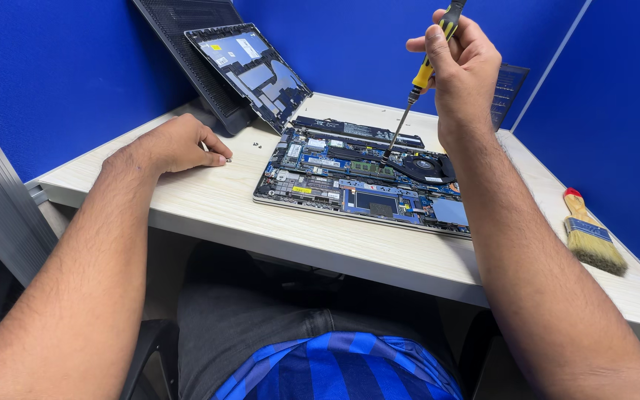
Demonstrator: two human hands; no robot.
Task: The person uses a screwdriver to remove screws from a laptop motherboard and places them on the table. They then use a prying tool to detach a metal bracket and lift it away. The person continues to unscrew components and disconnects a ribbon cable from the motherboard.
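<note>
From the head view, an opened laptop lies flat on the pale wood tabletop, near the front edge and about midway along it. Its bottom cover is off, so the circuit board, a black fan toward the right side and a long black battery along the far side are bare.

The right hand is raised above the laptop's far right part, closed in a fist around a screwdriver with a yellow and black handle. The tool slants down and to the left, and its thin metal tip touches the board close to the middle of the laptop, just left of the fan.

The left hand rests on the tabletop left of the laptop, toward the left edge. Its fingers are curled loosely under and its fingertips pinch or press on a tiny screw; I cannot tell whether the screw is actually gripped. Two more small screws lie on the tabletop between this hand and the laptop's far left corner.

At the far left corner of the tabletop, the removed laptop cover leans tilted against a black grid panel, which itself stands against the blue partition wall.

Near the right edge of the tabletop, well apart from the laptop, lies a paintbrush with a wooden handle, a red tip and pale bristles pointing toward the front.
</note>
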